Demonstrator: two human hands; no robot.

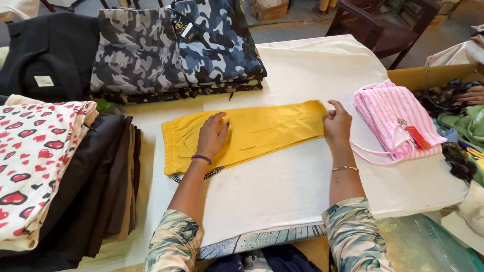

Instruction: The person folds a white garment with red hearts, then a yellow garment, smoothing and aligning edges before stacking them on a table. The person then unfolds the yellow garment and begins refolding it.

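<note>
Left hand (213,135) lies flat and open, pinning the yellow garment (252,133) to the white table cover (282,186). Right hand (337,121) pinches its far end, keeping the cloth stretched flat.

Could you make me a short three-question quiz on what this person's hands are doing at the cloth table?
1. True or false: the left hand lies flat on the yellow garment.
2. Which end of the yellow garment does the right hand pinch? A) the end nearest the pink striped garment B) the end nearest the heart-print cloth
3. What pattern do the two folded stacks behind the yellow garment share?

Key: 1 true; 2 A; 3 camouflage.
</note>
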